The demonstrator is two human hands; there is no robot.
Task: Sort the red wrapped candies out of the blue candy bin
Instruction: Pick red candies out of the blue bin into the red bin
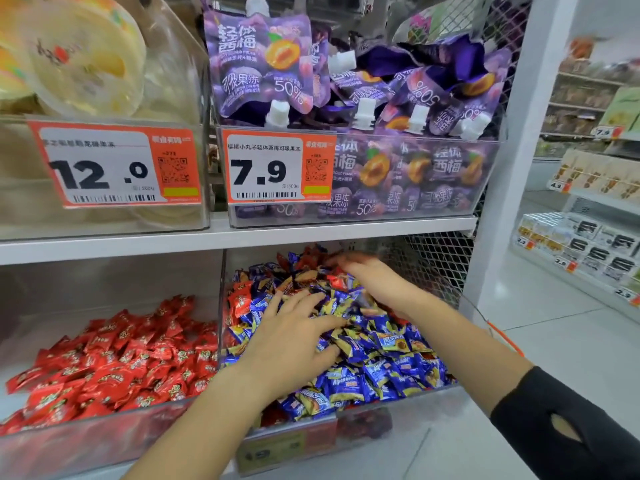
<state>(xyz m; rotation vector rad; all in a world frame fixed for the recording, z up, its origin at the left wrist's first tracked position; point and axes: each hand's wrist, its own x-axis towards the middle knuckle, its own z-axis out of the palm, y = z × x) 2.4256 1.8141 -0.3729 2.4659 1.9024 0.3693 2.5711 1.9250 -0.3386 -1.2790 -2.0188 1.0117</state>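
Both hands are raking the blue candy bin (398,403): left hand (294,344) spread flat, right hand (374,278) blurred, grip unclear. Better pinching single red candies (239,303) at far left.

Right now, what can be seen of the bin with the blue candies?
The blue candy bin is a clear plastic tub on the lower shelf, right of the red candy bin. It is heaped with blue wrapped candies; red wrapped candies lie mixed in, mostly at its left and back. Both hands are in the pile: the left hand spread flat, the right hand blurred, reaching toward the back.
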